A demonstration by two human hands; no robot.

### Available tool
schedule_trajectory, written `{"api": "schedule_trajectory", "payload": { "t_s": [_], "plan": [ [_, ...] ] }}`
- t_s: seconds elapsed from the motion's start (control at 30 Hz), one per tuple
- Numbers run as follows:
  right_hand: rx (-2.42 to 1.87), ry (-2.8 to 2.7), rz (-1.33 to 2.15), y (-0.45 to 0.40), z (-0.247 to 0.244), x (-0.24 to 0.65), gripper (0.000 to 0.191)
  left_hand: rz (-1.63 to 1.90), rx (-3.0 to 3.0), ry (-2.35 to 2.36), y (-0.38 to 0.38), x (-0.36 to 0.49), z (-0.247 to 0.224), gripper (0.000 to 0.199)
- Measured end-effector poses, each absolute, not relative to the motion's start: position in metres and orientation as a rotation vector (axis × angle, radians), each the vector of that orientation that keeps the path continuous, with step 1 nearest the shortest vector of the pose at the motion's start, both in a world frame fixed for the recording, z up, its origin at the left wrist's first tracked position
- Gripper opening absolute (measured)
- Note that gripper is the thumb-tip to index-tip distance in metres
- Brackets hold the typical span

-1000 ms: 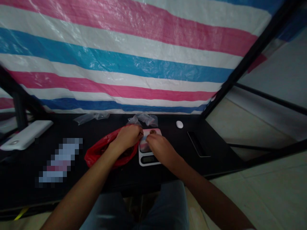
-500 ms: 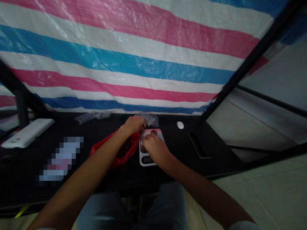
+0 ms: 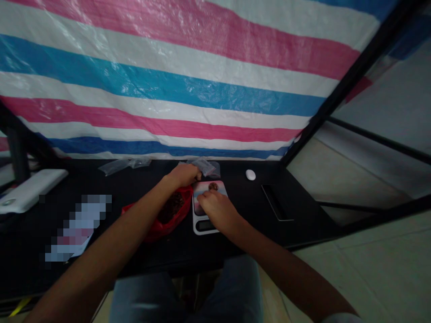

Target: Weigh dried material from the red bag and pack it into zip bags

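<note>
A white kitchen scale [image 3: 199, 225] with a display at its front lies on the black table. A small clump of brown bits [image 3: 213, 186] rests on the far part of its patterned pan. My right hand [image 3: 217, 207] is over the pan with fingers bent and pinched together; whatever they hold is hidden. Just left of the scale sits an open red plastic bag [image 3: 182, 215] with dark brown bits inside. My left hand [image 3: 187, 174] is above the bag's far rim, beside clear plastic bags [image 3: 206, 167]. Its fingers are curled closed, and I cannot see what is in them.
To the right lie a white computer mouse [image 3: 250, 174] and a dark flat device [image 3: 276, 204]. Another clear bag [image 3: 123, 165] is at the back left. A white object [image 3: 33, 190] lies far left. Striped plastic sheeting [image 3: 188, 94] hangs behind the table.
My right hand has drawn slightly back from the clump on the pan, showing more of it. The left hand remains by the red bag's far rim. The view has shifted slightly.
</note>
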State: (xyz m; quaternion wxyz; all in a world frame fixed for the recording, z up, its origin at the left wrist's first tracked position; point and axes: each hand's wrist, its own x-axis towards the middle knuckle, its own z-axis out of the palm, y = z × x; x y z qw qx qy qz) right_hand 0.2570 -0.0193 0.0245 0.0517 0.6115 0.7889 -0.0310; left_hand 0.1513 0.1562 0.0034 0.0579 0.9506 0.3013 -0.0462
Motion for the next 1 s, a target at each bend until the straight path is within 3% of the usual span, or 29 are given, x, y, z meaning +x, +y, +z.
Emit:
{"api": "schedule_trajectory", "payload": {
  "t_s": [0.27, 0.53, 1.0],
  "plan": [
    [1.919, 2.654, -0.2, -0.023, 0.02, 0.27, 0.018, -0.12, 2.853, 0.988, 0.158, 0.139, -0.001, 0.026],
    [2.375, 2.994, -0.551, -0.005, 0.019, 0.323, 0.012, -0.088, 2.82, 0.972, 0.162, 0.129, -0.007, 0.024],
    [2.346, 2.923, -0.498, 0.001, 0.019, 0.327, 0.013, 0.053, 2.763, 1.107, 0.167, 0.117, -0.007, 0.03]
  ]
}}
